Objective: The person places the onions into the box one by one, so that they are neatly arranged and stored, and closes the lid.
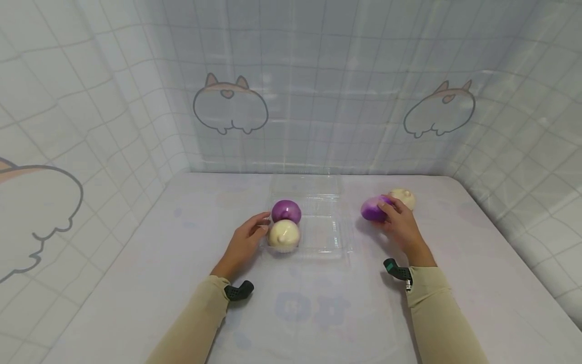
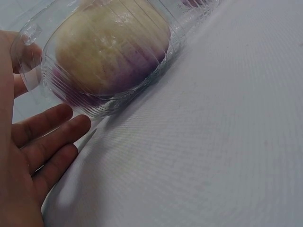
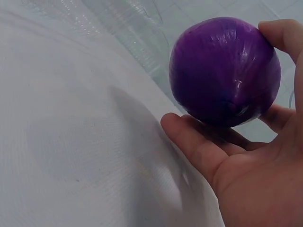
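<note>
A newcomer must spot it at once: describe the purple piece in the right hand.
On the white table, look right of the clear container to the right hand. It holds a glossy rounded purple piece. The cream piece near it differs in colour; the other purple piece sits inside the container.

Pale vegetable (image 1: 406, 197), far right: partly hidden from me by the right hand (image 1: 404, 232) and the held purple vegetable (image 1: 370, 210).
Boxed purple vegetable (image 1: 286, 208): near side masked by the boxed pale vegetable (image 1: 284, 233).
Clear lid (image 1: 305, 186): outline too faint to trace.
Worktop lettering (image 1: 312, 309): blurred; I cannot read it.
Left sleeve (image 1: 191, 323), right sleeve (image 1: 441, 318): cut off at the lower edge.
Leftmost wall drawing (image 1: 36, 217): cut off at the left.
</note>
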`<state>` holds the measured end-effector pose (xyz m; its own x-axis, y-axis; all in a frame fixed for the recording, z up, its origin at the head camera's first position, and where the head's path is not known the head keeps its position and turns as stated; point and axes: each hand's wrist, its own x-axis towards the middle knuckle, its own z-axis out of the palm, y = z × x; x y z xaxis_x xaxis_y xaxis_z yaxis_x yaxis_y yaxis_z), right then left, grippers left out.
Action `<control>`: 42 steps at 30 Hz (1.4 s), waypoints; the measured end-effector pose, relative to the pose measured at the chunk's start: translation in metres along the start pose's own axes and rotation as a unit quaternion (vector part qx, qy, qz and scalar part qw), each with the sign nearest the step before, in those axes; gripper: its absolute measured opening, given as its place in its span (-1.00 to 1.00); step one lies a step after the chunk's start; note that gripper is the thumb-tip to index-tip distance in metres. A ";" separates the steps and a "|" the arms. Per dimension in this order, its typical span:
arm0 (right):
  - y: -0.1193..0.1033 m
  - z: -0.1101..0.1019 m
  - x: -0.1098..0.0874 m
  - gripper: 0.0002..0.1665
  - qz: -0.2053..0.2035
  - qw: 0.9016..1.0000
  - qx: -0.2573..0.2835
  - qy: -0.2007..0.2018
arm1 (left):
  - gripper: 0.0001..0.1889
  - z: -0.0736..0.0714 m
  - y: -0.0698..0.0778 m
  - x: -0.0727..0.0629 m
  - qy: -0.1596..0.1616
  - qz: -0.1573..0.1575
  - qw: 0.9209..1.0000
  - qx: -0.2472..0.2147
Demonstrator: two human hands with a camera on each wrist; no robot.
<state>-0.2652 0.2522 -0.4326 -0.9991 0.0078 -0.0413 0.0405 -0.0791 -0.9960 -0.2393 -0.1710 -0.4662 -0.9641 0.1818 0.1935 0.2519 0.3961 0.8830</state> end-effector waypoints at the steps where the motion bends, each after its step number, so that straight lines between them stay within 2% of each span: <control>1: 0.000 0.000 0.000 -0.10 0.000 1.000 0.006 -0.001 | -0.59 0.000 0.000 0.000 0.001 0.000 1.000 -0.001; 8: -0.002 0.004 -0.001 -0.14 -0.002 0.998 0.060 -0.015 | -0.57 0.000 0.003 -0.001 0.001 0.015 1.000 0.001; 13: -0.001 0.006 -0.002 -0.13 0.001 0.998 0.061 -0.017 | -0.58 0.000 0.002 -0.002 0.000 0.008 1.000 0.004; 17: 0.000 0.007 -0.002 -0.13 0.002 0.999 0.050 -0.015 | -0.58 0.001 0.000 -0.004 0.001 0.001 1.000 0.007; 21: 0.001 0.008 -0.002 -0.19 -0.007 0.999 0.032 -0.017 | -0.58 0.001 0.000 -0.004 0.002 0.007 1.000 0.006; 30: 0.000 0.008 -0.002 -0.20 -0.006 0.999 -0.029 -0.022 | -0.58 0.000 0.001 -0.003 0.001 0.007 1.000 0.008; 39: -0.001 0.013 0.000 -0.29 -0.038 0.998 0.038 -0.041 | -0.59 0.000 0.002 -0.002 0.000 0.009 1.000 0.005; 42: -0.006 0.015 -0.002 -0.36 -0.030 0.997 0.051 -0.042 | -0.59 0.000 0.003 -0.002 0.001 0.009 1.000 0.006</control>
<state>-0.2641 0.2372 -0.4256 -0.9974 -0.0669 0.0281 -0.0155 -0.1825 -0.9831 -0.2368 -0.1700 -0.4640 -0.9597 0.1869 0.2099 0.2698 0.4033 0.8744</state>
